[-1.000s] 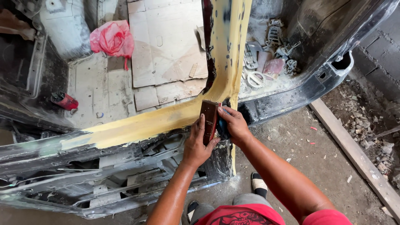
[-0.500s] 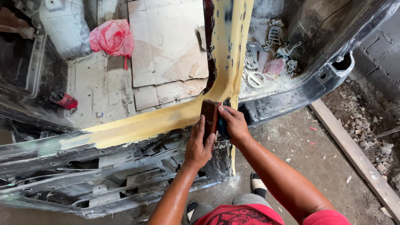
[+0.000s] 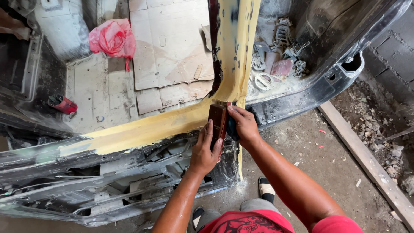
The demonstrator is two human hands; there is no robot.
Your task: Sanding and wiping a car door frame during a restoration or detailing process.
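Fingers (image 3: 210,129) of both hands on brown sanding block (image 3: 217,118), yellow-filled frame (image 3: 146,127).

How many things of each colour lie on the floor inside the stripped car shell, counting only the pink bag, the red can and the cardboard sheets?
Pink: 1, the pink bag
Red: 1, the red can
Brown: 3, the cardboard sheets
Total: 5

You've got a reddish-brown sanding block (image 3: 217,121) on pale yellow filler (image 3: 151,127), streaked dark blue up the pillar (image 3: 236,43). A pink-red plastic bag (image 3: 113,39) lies on tan cardboard (image 3: 172,43); there's a red can (image 3: 63,104).
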